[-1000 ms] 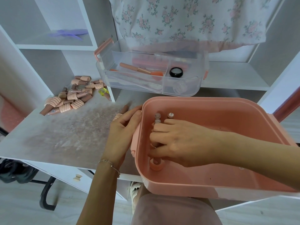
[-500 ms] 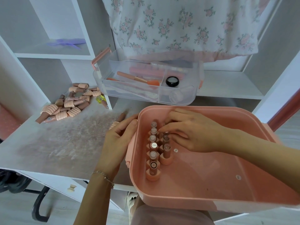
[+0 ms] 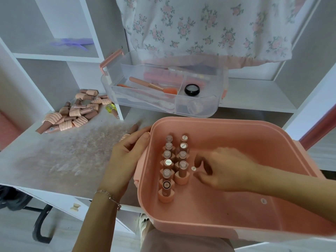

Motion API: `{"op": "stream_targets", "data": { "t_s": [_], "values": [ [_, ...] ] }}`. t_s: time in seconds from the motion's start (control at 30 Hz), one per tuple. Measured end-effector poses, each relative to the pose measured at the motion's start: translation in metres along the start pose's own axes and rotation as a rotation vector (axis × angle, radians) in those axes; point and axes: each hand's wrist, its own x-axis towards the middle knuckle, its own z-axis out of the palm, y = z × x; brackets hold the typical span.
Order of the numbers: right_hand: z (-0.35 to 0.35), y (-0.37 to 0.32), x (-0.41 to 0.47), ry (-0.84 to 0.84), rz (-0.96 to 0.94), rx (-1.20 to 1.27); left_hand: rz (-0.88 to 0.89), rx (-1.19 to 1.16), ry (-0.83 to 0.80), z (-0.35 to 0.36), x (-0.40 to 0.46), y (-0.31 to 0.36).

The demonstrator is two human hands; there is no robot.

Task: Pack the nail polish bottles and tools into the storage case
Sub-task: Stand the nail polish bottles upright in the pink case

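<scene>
The pink storage case (image 3: 236, 211) rests at the table's front right edge, partly over my lap. Two rows of nail polish bottles (image 3: 174, 164) stand cap-down along its left side. My left hand (image 3: 125, 160) grips the case's left wall. My right hand (image 3: 221, 170) hovers inside the case just right of the bottles, fingers apart and holding nothing. A small round sticker (image 3: 193, 168) lies on the case floor near its fingertips. A pile of loose nail polish bottles (image 3: 76, 113) lies on the table at the back left.
A clear tray (image 3: 200, 110) with a pink handle sits behind the case, holding a pink brush (image 3: 152, 86) and a black round jar (image 3: 192, 89). A floral cloth (image 3: 209, 28) hangs above it. White shelves (image 3: 54, 55) stand at the back.
My right hand has drawn back to the right off the bottles, uncovering both rows. The case sits lower and closer in view. My left hand stays on the case wall.
</scene>
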Motion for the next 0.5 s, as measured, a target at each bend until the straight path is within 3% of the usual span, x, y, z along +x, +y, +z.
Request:
{"op": "stream_targets", "data": {
  "t_s": [0.07, 0.13, 0.27, 0.5],
  "values": [
    [0.016, -0.002, -0.001, -0.165, 0.105, 0.122, 0.006, -0.016, -0.003, 0.001, -0.001, 0.0],
    [0.026, -0.004, 0.001, -0.201, 0.187, 0.211, 0.009, -0.021, -0.001, 0.001, 0.0, 0.0],
    [0.035, -0.011, -0.001, -0.108, 0.278, 0.324, 0.01, -0.022, -0.003, 0.002, -0.001, 0.001],
    [0.043, -0.018, 0.001, 0.102, 0.209, 0.181, 0.025, -0.032, 0.001, 0.002, 0.001, -0.001]
  ]
}}
